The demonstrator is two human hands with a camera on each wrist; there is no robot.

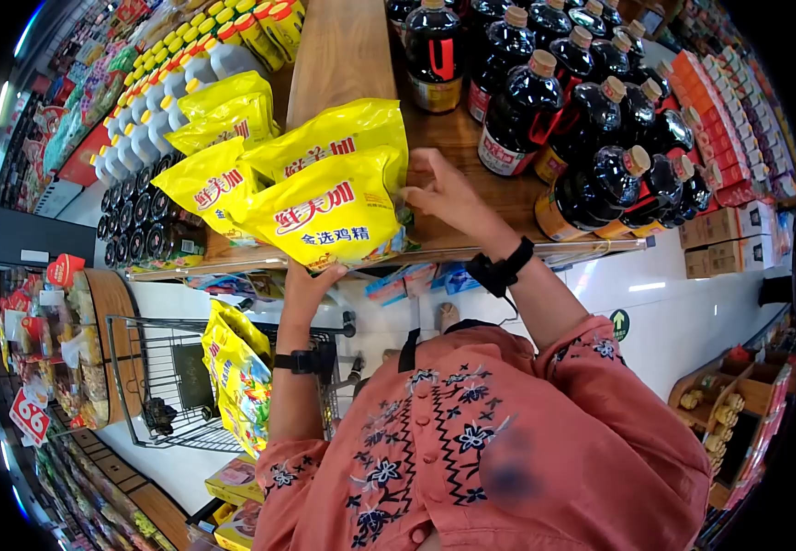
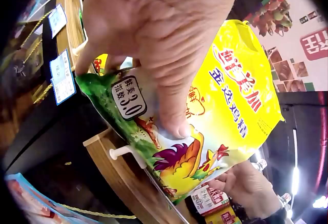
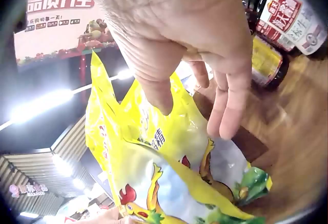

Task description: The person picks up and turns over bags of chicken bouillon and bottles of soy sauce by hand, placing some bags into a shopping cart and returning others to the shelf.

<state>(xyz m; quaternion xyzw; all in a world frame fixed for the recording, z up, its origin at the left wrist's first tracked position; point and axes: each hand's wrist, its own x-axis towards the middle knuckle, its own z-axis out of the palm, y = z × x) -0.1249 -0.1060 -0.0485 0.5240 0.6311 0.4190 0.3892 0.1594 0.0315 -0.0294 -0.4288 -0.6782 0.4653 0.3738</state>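
Observation:
A yellow chicken bouillon bag (image 1: 334, 207) stands tilted at the front edge of a wooden display shelf (image 1: 338, 46). My left hand (image 1: 306, 289) holds it by the bottom, with the thumb (image 2: 174, 113) pressed on the printed front and the other fingers underneath. To the right of the bags is my right hand (image 1: 448, 197), fingers loosely bent and apart. Its thumb (image 3: 159, 98) overlaps a yellow bag in the right wrist view. Matching bags stand behind (image 1: 366, 119) and to the left (image 1: 205, 188) of the held one.
Large dark soy sauce bottles (image 1: 517, 115) crowd the shelf on the right. Small dark jars (image 1: 145, 230) and white jugs (image 1: 155, 124) line its left. Below stands a shopping cart (image 1: 164, 321) with yellow bags (image 1: 237, 376) in it. Price tags (image 2: 62, 78) hang along the shelf edge.

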